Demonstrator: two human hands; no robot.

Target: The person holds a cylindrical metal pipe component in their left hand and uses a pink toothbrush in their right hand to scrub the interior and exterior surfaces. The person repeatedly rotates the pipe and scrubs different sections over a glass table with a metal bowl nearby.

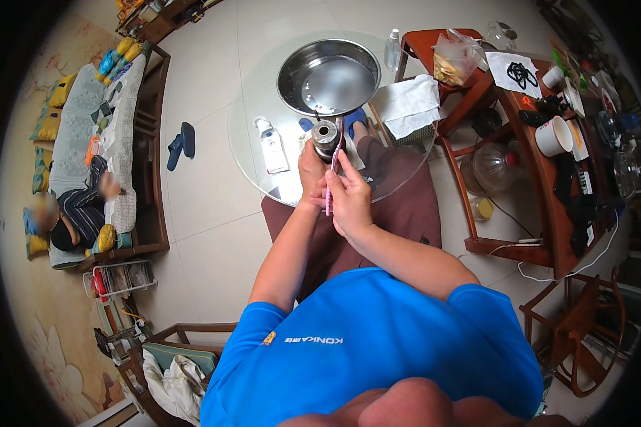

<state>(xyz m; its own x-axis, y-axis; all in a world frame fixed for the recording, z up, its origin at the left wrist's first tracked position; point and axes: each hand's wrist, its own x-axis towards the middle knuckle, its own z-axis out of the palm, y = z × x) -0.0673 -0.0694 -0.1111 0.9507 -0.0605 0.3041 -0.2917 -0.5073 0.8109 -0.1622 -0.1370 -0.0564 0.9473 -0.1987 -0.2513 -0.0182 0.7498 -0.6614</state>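
Observation:
My left hand [311, 169] grips a cylindrical metal part [326, 143] with a round hole in its upper end and a darker lower body. A short thin rod sticks up beside its top. In my right hand [351, 198] is a pink toothbrush [330, 187], its head up against the side of the metal part. Both hands meet above the near side of a round glass table [245, 155]. Beyond them stands a stainless steel basin [284, 88] with a shallow layer of liquid. A pump bottle [272, 147] with a white label lies to the left.
A spray bottle [392, 52] stands past the basin. White cloth [410, 99] is draped at the right. Farther right, a wooden table [534, 176] carries a paper cup [553, 136] and cables. Slippers [180, 147] lie on the floor. A person reclines on the sofa [75, 139].

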